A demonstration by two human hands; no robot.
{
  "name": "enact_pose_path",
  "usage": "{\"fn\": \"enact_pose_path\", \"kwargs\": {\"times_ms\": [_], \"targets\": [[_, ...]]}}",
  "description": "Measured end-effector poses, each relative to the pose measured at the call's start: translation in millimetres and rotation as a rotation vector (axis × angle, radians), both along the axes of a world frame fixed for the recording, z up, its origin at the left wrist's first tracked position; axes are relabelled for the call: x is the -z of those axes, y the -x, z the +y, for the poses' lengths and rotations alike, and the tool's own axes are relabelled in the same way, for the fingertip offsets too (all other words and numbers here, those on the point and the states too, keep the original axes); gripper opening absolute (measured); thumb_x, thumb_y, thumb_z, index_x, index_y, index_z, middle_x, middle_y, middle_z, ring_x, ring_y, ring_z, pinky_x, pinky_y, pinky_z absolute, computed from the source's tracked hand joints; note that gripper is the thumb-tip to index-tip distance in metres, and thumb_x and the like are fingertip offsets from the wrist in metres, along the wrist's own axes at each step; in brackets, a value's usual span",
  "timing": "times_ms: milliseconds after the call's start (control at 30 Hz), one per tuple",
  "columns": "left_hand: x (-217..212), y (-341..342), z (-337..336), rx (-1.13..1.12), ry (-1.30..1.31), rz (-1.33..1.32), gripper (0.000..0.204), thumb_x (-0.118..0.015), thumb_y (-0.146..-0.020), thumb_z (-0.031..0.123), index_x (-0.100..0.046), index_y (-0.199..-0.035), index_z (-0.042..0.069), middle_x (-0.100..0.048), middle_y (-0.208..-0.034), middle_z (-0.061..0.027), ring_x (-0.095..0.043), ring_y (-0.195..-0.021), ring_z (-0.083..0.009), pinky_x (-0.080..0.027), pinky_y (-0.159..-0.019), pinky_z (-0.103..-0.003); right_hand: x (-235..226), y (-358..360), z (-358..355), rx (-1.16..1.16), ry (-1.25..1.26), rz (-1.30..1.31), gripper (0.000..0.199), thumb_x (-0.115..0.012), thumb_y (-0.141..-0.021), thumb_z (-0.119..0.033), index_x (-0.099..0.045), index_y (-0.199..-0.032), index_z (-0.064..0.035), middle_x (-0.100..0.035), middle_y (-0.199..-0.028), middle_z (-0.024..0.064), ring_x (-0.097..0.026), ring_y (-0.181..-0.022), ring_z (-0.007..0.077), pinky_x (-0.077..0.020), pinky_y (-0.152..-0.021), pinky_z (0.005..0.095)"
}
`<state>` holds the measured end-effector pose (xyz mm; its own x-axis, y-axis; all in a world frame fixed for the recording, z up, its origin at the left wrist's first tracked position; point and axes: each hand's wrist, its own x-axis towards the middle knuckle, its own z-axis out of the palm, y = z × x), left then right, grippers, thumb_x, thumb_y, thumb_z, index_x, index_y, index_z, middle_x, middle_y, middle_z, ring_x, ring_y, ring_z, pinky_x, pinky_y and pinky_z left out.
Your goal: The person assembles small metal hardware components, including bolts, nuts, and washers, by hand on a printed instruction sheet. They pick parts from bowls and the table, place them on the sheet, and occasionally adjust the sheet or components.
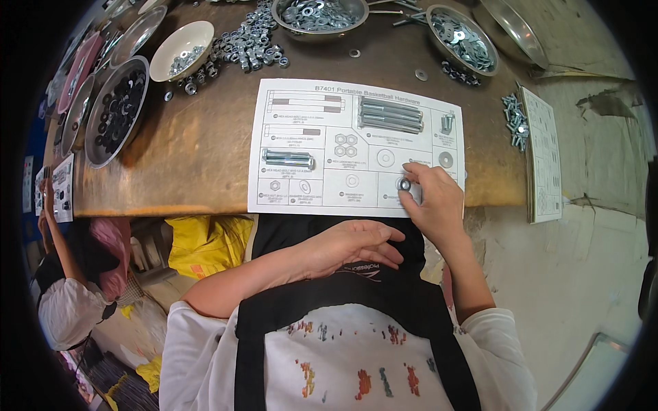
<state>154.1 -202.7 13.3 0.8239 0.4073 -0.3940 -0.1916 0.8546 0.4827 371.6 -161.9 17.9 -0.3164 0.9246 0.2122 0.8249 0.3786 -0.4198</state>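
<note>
A worker's left hand (353, 244), empty, hangs before a black apron (312, 224), its fingers loosely curved and slightly parted. The right hand (439, 203) spreads thumb and fingertips around a small metal ring (403, 185), shiny grey with a dark centre, on the lower right part of a white printed sheet (356, 198); whether they press on it cannot be told. Left of it, short silvery bolts (288, 159) lie side by side on the sheet; farther up rest longer, smooth grey bolts (391, 115). Beyond, loose nuts (250, 42) spread over the brown table (205, 151) beside a steel bowl of washers (322, 16).
</note>
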Motion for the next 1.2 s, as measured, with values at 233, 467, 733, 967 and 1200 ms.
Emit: {"fn": "enact_pose_path", "kwargs": {"times_ms": [233, 467, 733, 967, 1200], "targets": [[1.0, 6.9, 3.9, 0.017, -0.030, 0.006, 0.049, -0.047, -0.106, 0.035, -0.049, -0.138, -0.003, -0.067, -0.118, -0.0172, -0.064, -0.114, -0.0230, -0.047, -0.101, -0.031, -6.1, 7.8, 3.3, -0.023, 0.050, -0.162, 0.039, -0.074, -0.076, -0.013, -0.062, -0.114, -0.0130, -0.062, -0.083, 0.0100, -0.062, -0.082, 0.0316, -0.0486, -0.072, 0.0427], [-25.0, 51.1, 39.0, -0.104, -0.261, 0.055, 0.050, -0.050, -0.104, 0.042, -0.059, -0.130, 0.001, -0.070, -0.112, -0.0107, -0.067, -0.104, -0.0182, -0.050, -0.093, -0.029, -51.9, 22.4, 39.5, -0.055, 0.146, -0.100, 0.033, -0.077, -0.075, -0.014, -0.066, -0.105, -0.0085, -0.070, -0.091, 0.0110, -0.067, -0.086, 0.0297, -0.0524, -0.075, 0.0397], [8.3, 150.2, 157.3, -0.845, -1.076, 1.024, 0.032, -0.063, -0.096, 0.027, -0.072, -0.112, 0.001, -0.072, -0.093, -0.0102, -0.066, -0.083, -0.0191, -0.052, -0.077, -0.034, -24.7, 140.9, 174.2, -0.317, 0.115, 0.197, 0.019, -0.063, -0.087, -0.014, -0.071, -0.104, -0.0081, -0.070, -0.091, 0.0117, -0.066, -0.086, 0.0332, -0.0515, -0.075, 0.0423], [21.1, 157.8, 216.5, -0.532, -1.492, 1.572, 0.020, -0.066, -0.084, 0.017, -0.073, -0.101, 0.010, -0.071, -0.091, -0.0146, -0.068, -0.082, -0.0345, -0.054, -0.073, -0.044, 21.9, 219.7, 216.1, -0.246, -0.117, -0.052, 0.019, -0.071, -0.082, -0.019, -0.069, -0.097, -0.0067, -0.067, -0.091, 0.0102, -0.066, -0.089, 0.0306, -0.0516, -0.076, 0.0436], [17.0, 163.6, 212.8, -0.319, -1.585, 1.690, 0.010, -0.066, -0.082, 0.015, -0.067, -0.091, 0.011, -0.070, -0.086, -0.0106, -0.068, -0.080, -0.0322, -0.053, -0.068, -0.046, 23.6, 205.8, 213.7, -0.292, 0.022, 0.053, 0.019, -0.071, -0.082, -0.021, -0.071, -0.093, -0.0060, -0.067, -0.089, 0.0099, -0.065, -0.087, 0.0302, -0.0503, -0.076, 0.0427]]}}
